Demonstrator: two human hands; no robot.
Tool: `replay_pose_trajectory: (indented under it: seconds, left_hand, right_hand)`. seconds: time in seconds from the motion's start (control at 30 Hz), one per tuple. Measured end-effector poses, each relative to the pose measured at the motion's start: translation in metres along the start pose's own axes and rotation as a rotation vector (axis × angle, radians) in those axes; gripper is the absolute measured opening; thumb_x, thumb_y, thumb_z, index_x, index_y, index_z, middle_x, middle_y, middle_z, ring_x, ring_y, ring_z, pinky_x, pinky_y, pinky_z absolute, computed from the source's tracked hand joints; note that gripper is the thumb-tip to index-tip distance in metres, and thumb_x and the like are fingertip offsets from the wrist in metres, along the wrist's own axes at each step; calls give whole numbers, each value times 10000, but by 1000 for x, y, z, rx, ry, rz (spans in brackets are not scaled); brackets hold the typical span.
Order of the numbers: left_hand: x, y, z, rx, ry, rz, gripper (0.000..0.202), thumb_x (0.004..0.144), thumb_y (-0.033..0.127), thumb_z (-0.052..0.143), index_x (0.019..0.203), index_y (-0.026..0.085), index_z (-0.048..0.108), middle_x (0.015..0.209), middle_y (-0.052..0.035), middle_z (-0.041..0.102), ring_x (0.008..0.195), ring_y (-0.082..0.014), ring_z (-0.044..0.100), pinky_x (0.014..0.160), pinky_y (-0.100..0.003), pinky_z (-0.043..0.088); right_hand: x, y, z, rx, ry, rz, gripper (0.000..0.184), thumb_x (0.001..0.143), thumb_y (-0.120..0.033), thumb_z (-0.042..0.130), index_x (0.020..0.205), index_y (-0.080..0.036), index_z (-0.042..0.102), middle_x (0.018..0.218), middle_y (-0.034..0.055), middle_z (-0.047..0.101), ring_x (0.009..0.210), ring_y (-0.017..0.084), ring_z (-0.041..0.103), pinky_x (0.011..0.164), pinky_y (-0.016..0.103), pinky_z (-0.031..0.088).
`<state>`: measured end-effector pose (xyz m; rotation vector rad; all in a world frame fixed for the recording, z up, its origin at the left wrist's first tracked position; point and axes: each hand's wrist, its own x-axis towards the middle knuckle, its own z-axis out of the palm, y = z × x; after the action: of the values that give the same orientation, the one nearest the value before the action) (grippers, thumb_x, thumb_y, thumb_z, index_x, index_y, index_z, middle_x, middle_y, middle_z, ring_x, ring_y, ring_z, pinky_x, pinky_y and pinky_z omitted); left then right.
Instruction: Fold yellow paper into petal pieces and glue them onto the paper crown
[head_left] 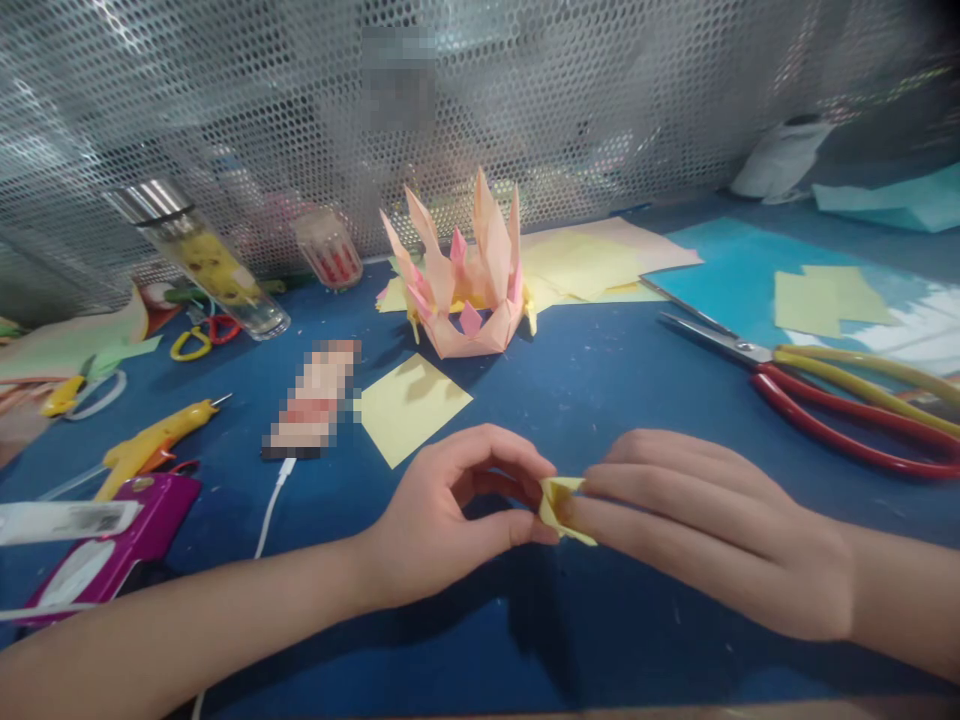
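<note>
Both my hands meet over the blue table (600,400) near its front edge. Between them is a small folded piece of yellow paper (559,500). My left hand (450,515) pinches its left side with thumb and fingertips. My right hand (697,525) presses on its right side with fingers close together. Most of the paper is hidden by my fingers. A flat yellow paper square (412,405) lies just beyond my left hand. Farther back stands a pink and peach folded paper crown (469,275).
Red and yellow scissors (840,395) lie at the right, by blue and yellow sheets (817,300). At the left are a yellow glue gun (154,445), a purple case (112,550), a clear bottle (202,260), small scissors and a white cable. A perforated metal screen closes the back.
</note>
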<state>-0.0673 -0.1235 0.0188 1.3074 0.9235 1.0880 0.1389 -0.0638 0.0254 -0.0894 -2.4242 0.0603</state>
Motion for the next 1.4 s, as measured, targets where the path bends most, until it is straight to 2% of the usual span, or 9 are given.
replay_pose_trajectory:
  seconds: [0.07,0.2,0.43,0.6,0.7,1.0,1.1,1.23,1.4]
  left_hand:
    - [0,0,-1,-18,-23,-14,246,685,82,771,874,190,654,889,3,626,755,-88,607,726,-207,535]
    - [0,0,-1,-110,-77,-37,252,668,65,775,853,194,661,852,9,610,702,-78,578,622,-180,522]
    - [6,3,0,-226,-50,-112,259,633,1,756,813,187,731,862,2,672,730,-83,608,691,-201,563]
    - [11,4,-3,-285,-3,-246,235,632,25,770,797,191,748,785,19,693,714,-82,623,678,-187,558]
    - [11,1,-4,-314,-3,-274,255,653,63,782,847,227,756,781,33,719,725,-80,649,711,-187,549]
    - [13,-4,-6,-247,61,-220,190,712,176,782,891,230,747,901,19,745,840,-97,663,837,-207,510]
    - [12,-7,-6,-263,117,-218,244,700,204,796,931,244,727,912,24,736,850,-96,655,813,-203,513]
    - [11,-11,-7,-221,186,-189,228,773,246,736,996,235,690,868,13,705,835,-89,631,797,-199,502]
    - [8,-8,-9,-151,130,-176,289,789,198,702,1068,270,681,775,31,634,717,-54,558,693,-146,466]
  right_hand:
    - [2,-3,-1,-57,0,-8,259,956,-122,324,1022,-167,571,709,64,644,590,167,535,528,317,435]
    - [4,-7,-2,-71,-10,-43,246,956,-130,320,1015,-170,555,670,56,619,591,173,531,531,331,421]
    - [3,-6,-3,-160,8,-27,259,956,-125,336,1040,-182,574,708,58,631,656,177,552,611,326,456]
    - [2,-5,1,-108,-81,55,143,945,-129,419,1012,-132,545,734,60,622,625,157,516,576,295,436]
    - [1,-5,2,-116,-99,74,155,959,-130,400,1006,-131,548,753,61,625,629,150,513,574,281,428]
    - [1,-6,9,-272,-77,47,191,909,-97,482,1053,-40,593,761,102,647,630,186,533,543,321,439]
    - [3,-7,11,-275,-82,79,177,911,-121,486,998,-47,621,742,104,638,614,190,541,531,330,458]
    - [6,-8,12,-232,-96,88,233,933,-131,438,1061,-42,610,755,106,641,656,200,591,566,329,512]
    - [8,-12,11,-99,-70,132,240,939,-133,418,1087,-67,595,844,123,651,733,182,616,661,289,547]
